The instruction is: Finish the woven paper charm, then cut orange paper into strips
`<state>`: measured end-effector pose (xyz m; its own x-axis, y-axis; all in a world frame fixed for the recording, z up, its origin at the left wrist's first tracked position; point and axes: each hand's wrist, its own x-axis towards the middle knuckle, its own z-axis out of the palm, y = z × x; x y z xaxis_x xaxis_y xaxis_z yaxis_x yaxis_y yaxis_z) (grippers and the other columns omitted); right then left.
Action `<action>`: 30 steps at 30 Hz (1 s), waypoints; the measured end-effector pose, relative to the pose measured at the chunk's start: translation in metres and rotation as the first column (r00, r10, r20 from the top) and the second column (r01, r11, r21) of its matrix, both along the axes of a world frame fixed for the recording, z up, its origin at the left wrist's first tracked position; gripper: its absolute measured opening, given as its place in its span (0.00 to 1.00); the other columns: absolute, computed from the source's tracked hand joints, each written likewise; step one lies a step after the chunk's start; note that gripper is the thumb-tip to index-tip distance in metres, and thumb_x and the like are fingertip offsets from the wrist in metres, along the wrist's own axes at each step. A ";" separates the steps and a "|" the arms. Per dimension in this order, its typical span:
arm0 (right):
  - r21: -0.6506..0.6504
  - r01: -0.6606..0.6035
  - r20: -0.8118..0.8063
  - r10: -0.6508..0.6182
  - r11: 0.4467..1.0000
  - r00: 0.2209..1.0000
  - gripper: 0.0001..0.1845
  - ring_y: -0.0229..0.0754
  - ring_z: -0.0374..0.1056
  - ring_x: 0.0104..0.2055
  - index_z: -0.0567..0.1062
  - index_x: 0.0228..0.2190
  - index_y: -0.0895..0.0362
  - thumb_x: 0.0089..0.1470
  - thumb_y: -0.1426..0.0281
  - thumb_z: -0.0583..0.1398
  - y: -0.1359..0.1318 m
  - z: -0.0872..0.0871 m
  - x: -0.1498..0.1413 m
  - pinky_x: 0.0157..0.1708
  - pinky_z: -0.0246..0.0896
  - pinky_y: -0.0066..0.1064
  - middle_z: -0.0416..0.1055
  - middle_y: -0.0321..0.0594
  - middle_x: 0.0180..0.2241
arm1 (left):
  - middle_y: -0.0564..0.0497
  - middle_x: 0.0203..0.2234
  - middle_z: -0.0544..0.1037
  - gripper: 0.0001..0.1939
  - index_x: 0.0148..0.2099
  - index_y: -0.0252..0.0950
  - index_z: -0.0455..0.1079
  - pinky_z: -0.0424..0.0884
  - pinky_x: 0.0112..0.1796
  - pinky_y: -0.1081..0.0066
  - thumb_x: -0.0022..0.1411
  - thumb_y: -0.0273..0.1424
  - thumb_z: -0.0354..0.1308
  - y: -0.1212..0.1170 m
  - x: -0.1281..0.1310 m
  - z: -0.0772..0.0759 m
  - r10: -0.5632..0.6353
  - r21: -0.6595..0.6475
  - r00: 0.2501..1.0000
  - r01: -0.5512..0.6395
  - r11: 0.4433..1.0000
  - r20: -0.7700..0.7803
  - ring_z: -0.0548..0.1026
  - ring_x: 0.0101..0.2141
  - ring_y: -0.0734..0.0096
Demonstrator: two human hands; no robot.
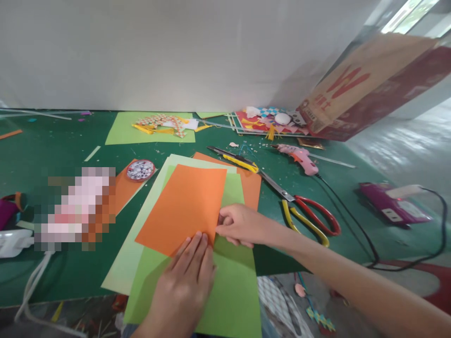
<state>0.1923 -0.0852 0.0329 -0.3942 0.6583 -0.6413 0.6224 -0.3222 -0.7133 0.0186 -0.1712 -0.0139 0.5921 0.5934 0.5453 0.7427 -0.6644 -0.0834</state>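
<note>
An orange sheet of paper (183,202) lies slanted on top of a bright green sheet (232,295) and a pale green sheet (121,270). My left hand (186,281) rests on its lower edge, fingers stretched out and lying flat. At the sheet's right edge, my right hand (243,225) is closed with thumb and curled fingers pinching the paper. Another orange sheet (252,192) sticks out from under the stack. Just beyond it are a yellow utility knife (241,163) and scissors (299,211) with red and yellow handles.
A pink glue gun (299,158) lies at the right, its cord running toward a purple power strip (394,204). A paper bag (366,89) leans at the back right. A round dish of googly eyes (141,170) and a pixelated object (77,206) are on the left of the green table (52,145).
</note>
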 end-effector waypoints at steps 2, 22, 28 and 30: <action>-0.034 -0.014 -0.032 0.013 0.999 0.999 0.02 0.25 0.50 0.09 0.67 0.24 0.58 0.47 0.74 0.56 0.004 0.000 0.000 0.11 0.43 0.18 0.62 0.25 0.12 | 0.40 0.41 0.79 0.11 0.43 0.25 0.73 0.74 0.43 0.65 0.63 0.22 0.51 0.000 0.000 -0.001 -0.003 0.017 1.000 0.003 1.000 0.004 0.77 0.44 0.59; -0.016 -0.032 -0.026 0.032 0.999 0.999 0.12 0.24 0.51 0.09 0.62 0.13 0.58 0.44 0.75 0.55 0.020 -0.004 0.002 0.11 0.46 0.17 0.62 0.27 0.10 | 0.39 0.40 0.80 0.10 0.41 0.25 0.72 0.76 0.42 0.65 0.63 0.23 0.51 -0.001 0.003 -0.002 0.014 0.032 0.999 -0.015 0.999 0.032 0.78 0.42 0.59; 0.016 0.032 0.051 -0.033 0.999 0.998 0.14 0.25 0.49 0.08 0.61 0.13 0.57 0.46 0.75 0.55 0.036 -0.001 0.007 0.10 0.44 0.18 0.60 0.27 0.09 | 0.40 0.40 0.80 0.10 0.41 0.25 0.73 0.77 0.42 0.66 0.65 0.24 0.50 -0.002 0.003 -0.003 0.030 0.044 0.999 -0.031 0.999 0.032 0.78 0.43 0.60; 0.047 0.042 0.063 -0.044 0.998 0.997 0.14 0.25 0.50 0.09 0.61 0.12 0.57 0.46 0.76 0.55 0.043 -0.002 0.010 0.10 0.44 0.18 0.60 0.28 0.10 | 0.40 0.40 0.80 0.10 0.41 0.25 0.73 0.77 0.42 0.65 0.64 0.24 0.51 -0.003 0.003 -0.002 0.029 0.040 0.999 -0.030 0.999 0.034 0.78 0.43 0.60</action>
